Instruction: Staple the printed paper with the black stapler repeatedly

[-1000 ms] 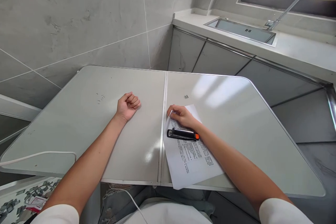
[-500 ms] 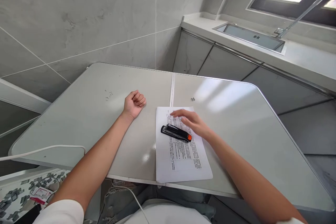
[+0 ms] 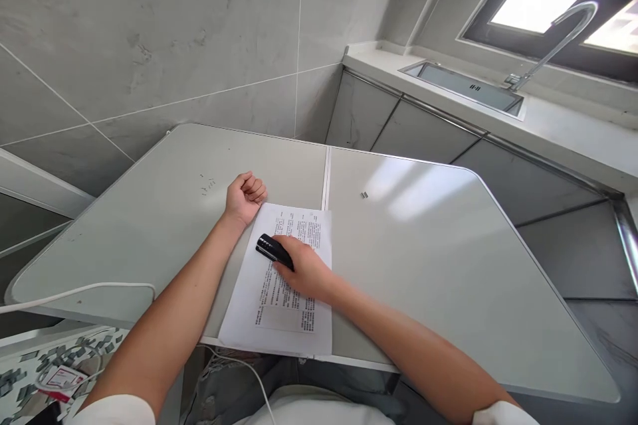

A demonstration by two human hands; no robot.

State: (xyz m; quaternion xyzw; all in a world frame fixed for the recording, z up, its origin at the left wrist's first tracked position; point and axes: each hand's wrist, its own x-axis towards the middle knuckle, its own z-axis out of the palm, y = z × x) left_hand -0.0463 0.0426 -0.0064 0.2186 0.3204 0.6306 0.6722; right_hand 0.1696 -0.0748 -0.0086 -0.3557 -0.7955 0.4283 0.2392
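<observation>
My right hand (image 3: pixel 304 268) is wrapped round a black stapler (image 3: pixel 272 248), which covers part of a printed sheet of paper (image 3: pixel 294 342). The stapler's front end points left out of my grip; its rear is hidden under my fingers and palm. The sheet lies slightly skewed across the table's seam side, near the front edge. My left hand (image 3: pixel 246 196) rests on the table as a loose fist beside the sheet's upper left corner, with nothing seen in it.
The pale folding table (image 3: pixel 423 279) has a centre seam. Small staple strips (image 3: pixel 364 194) lie right of the seam, and loose staples (image 3: pixel 207 184) lie at the left. A white cable (image 3: pixel 94 287) crosses the left edge. A counter with a sink (image 3: pixel 468 89) stands behind right.
My right hand, open above the stapler before, has closed on it. Stapler and sheet have shifted left, and the sheet has turned. My left fist stays nearly in place.
</observation>
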